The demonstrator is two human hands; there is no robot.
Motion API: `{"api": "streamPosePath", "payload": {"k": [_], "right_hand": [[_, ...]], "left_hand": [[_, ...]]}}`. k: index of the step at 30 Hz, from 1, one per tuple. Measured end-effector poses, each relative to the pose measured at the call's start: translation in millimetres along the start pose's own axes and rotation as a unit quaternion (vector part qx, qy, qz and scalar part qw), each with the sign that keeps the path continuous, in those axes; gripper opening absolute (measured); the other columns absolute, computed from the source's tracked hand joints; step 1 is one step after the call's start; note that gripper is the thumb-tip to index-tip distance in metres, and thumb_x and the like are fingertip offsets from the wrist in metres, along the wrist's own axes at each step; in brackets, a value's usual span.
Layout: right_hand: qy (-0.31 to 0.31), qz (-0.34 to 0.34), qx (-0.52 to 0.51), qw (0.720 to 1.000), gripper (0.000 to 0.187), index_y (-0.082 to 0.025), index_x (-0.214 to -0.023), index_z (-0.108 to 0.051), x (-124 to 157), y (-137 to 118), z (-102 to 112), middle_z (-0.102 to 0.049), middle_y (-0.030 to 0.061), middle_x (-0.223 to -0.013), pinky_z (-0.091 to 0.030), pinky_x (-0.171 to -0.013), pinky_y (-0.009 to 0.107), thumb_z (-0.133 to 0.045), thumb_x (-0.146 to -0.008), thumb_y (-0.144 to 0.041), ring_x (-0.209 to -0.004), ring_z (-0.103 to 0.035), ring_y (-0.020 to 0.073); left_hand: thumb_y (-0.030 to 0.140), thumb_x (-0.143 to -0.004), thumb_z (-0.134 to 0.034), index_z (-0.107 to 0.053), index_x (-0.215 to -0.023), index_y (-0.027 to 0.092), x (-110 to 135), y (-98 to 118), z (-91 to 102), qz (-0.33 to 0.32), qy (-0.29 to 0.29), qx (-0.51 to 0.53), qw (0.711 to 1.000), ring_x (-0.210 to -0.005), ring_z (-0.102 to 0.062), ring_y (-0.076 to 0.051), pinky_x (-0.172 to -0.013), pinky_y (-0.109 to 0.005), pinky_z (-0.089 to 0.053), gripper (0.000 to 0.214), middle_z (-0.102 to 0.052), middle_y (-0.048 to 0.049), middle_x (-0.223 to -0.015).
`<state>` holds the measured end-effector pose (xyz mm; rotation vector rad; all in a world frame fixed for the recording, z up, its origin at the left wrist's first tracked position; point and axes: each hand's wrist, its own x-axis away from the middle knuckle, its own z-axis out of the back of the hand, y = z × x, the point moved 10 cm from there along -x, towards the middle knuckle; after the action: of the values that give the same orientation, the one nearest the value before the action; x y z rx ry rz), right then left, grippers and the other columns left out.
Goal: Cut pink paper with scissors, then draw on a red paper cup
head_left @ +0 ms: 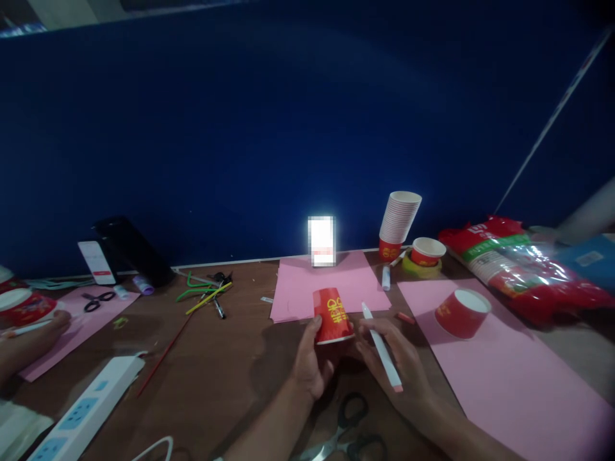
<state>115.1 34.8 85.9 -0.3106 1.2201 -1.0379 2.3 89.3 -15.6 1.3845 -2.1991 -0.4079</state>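
Observation:
My left hand (pixel 312 358) is closed around a red paper cup (pixel 330 314) with yellow markings, its rim turned down toward me. Between the fingers of my right hand (pixel 398 358) is a white marker (pixel 383 349) with a reddish end, its tip pointing up and away from me, close to the cup but apart from it. Below both hands lie scissors (pixel 353 413) with dark handles on the brown table. Just beyond the cup is a stack of pink paper (pixel 331 278), with a bright, pixelated phone screen (pixel 321 242) at its back.
A tall stack of paper cups (pixel 400 221) stands back right, near a cup on a yellow tape roll (pixel 421 264). Another cup (pixel 464 314) rests on pink paper, beside a red plastic bag (pixel 523 269). Left are pipe cleaners (pixel 204 291), a power strip (pixel 86 410) and another person's hand (pixel 55 326).

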Motion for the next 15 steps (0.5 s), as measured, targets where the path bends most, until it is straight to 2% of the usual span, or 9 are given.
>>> {"api": "streamPosePath", "payload": {"k": [3,6,10,15], "right_hand": [[0.032,0.002,0.029,0.999,0.022,-0.022,-0.105,-0.055,-2.6,-7.3,8.8,-0.067,0.0057,-0.093,-0.058,-0.069,0.029,-0.059,-0.084,-0.015,-0.080,-0.068,0.0186],[0.043,-0.004,0.060,0.997,0.020,-0.022,-0.103,-0.055,-3.8,-10.7,14.3,-0.067,0.0049,-0.088,-0.058,-0.066,0.029,-0.057,-0.084,-0.015,-0.075,-0.069,0.0181],[0.025,-0.021,0.049,0.998,0.018,-0.021,-0.104,-0.055,-1.8,-6.1,13.8,-0.066,0.0067,-0.092,-0.057,-0.070,0.029,-0.052,-0.088,-0.015,-0.079,-0.068,0.0182],[0.046,0.002,0.035,0.998,0.019,-0.021,-0.105,-0.057,-0.8,-11.0,19.5,-0.067,0.0066,-0.095,-0.056,-0.076,0.030,-0.052,-0.087,-0.014,-0.085,-0.067,0.0184]], "left_hand": [[0.043,-0.085,-0.050,-0.064,-0.102,0.002,4.8,-4.7,-13.4,0.064,-0.049,0.062,0.995,-0.092,-0.066,-0.025,-0.089,-0.038,-0.049,0.046,-0.069,-0.0183,-0.098],[0.047,-0.086,-0.047,-0.064,-0.103,0.003,8.5,-1.2,-15.2,0.085,-0.055,0.102,0.990,-0.088,-0.066,-0.023,-0.085,-0.034,-0.051,0.050,-0.070,-0.0174,-0.095],[0.051,-0.085,-0.046,-0.063,-0.106,0.004,11.1,-0.7,-17.2,0.121,-0.079,0.115,0.983,-0.082,-0.067,-0.020,-0.075,-0.029,-0.053,0.054,-0.069,-0.0161,-0.094],[0.052,-0.081,-0.050,-0.062,-0.110,0.007,12.6,-4.4,-21.6,0.151,-0.125,0.110,0.975,-0.082,-0.067,-0.020,-0.076,-0.030,-0.053,0.054,-0.069,-0.0158,-0.097]]}}
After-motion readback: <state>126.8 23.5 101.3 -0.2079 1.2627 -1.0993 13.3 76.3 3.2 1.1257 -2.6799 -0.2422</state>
